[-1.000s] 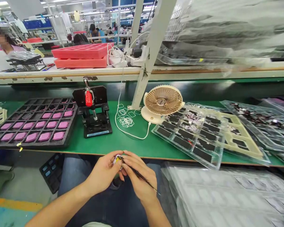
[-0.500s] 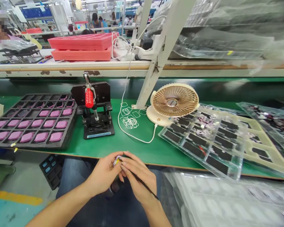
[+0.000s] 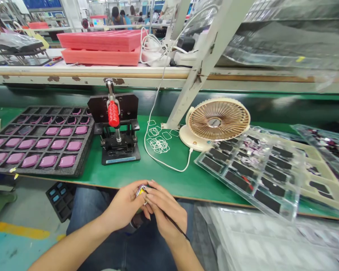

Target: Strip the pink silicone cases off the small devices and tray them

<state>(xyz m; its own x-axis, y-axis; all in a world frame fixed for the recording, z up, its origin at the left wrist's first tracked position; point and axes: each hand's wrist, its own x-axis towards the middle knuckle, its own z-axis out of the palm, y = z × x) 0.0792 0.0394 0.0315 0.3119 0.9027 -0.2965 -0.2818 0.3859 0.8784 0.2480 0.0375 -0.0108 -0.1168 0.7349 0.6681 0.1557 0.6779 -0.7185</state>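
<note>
Both my hands meet just below the front edge of the green bench. My left hand [image 3: 125, 206] pinches a small part with a yellow face and a metal rim [image 3: 141, 191]. My right hand [image 3: 166, 213] is closed on thin black tweezers [image 3: 177, 227], whose tip is hidden between the fingers at the part. Ahead on the bench stands a black hand press with a red handle [image 3: 117, 130]. Left of it lies a black tray of pink parts [image 3: 39, 145].
A beige desk fan [image 3: 216, 122] with a white cable [image 3: 158, 160] stands right of centre, loose white rings [image 3: 158, 143] beside it. Clear plastic trays [image 3: 251, 169] with dark parts fill the right side. Red foam trays [image 3: 101, 47] sit on the shelf above. A person's sleeve shows far left.
My hands stay together on the small part. The camera has swung slightly, so the bench things sit a little further right in the picture.
</note>
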